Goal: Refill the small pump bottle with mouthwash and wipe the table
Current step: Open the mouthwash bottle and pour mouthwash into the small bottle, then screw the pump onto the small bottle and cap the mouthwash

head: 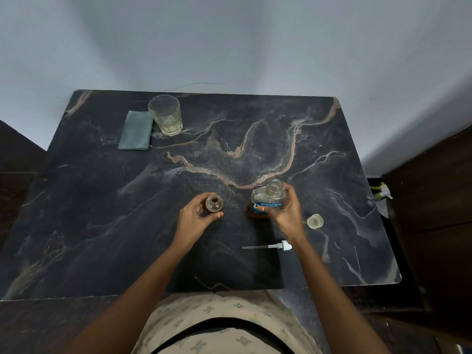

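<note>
The small pump bottle (214, 203) stands uncapped on the dark marble table (102, 200); my left hand (195, 222) holds it with fingers curled round its body. My right hand (287, 213) grips the clear mouthwash bottle (268, 196), which is open at the neck and stands upright just right of the small bottle. The white pump head (270, 246) with its tube lies flat on the table near my right wrist. The mouthwash cap (315, 221) sits to the right of my right hand. A folded grey-green cloth (135, 131) lies at the back left.
A drinking glass (166, 114) with a little pale liquid stands beside the cloth at the back left. The wall rises right behind the table. Dark wooden furniture flanks both sides, and a spray bottle (383, 191) shows past the right edge.
</note>
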Demonstrator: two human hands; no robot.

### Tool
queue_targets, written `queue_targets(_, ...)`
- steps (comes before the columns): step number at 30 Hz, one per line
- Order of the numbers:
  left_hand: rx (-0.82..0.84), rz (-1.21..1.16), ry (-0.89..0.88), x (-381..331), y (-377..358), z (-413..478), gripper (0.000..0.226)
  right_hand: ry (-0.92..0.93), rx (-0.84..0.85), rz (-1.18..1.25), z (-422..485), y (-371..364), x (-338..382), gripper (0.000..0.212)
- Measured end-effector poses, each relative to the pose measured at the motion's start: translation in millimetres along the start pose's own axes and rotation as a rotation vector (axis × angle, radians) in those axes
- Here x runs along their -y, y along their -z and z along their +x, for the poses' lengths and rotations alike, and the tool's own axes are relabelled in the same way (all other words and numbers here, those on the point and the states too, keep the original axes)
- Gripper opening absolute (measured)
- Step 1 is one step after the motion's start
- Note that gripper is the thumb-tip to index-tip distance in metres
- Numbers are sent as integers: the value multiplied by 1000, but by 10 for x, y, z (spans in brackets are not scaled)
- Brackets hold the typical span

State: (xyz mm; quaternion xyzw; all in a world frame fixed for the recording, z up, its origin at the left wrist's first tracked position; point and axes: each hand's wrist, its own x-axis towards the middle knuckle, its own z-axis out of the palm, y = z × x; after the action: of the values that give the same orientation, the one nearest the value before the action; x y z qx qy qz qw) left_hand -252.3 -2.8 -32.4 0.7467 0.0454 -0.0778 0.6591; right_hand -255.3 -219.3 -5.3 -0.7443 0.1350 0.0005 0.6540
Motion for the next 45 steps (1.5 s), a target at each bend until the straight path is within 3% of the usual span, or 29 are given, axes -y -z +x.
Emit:
queue_targets(17, 22, -31, -10, 120, 36, 40, 53, 7, 50, -114, -87, 199, -185, 65)
queue_targets(21, 32, -32, -19, 136, 41, 35, 55, 7, -115, -241, -107, 416, -210, 55)
queue_targets(25, 30, -35, -23, 128, 31, 35, 54, 38, -274, -428, -176, 659, -216, 28)
queue_targets(28, 33, -48, -14, 120, 31, 33, 53, -85, -212, -499, -311, 684, -218, 9)
queue_targets(33, 37, -43, -15, 108, 23, 21, 51, -405, -336, -672, -625, 430, -301, 29)
queue_targets(39, 49, -18, -35, 109, 44, 29, 51, -567, -430, -485, -627, 214, -346, 52)
queue_targets(45, 52, -27, -29, 105, 46, 26, 51, -591, -547, -274, -630, 160, -356, 38)
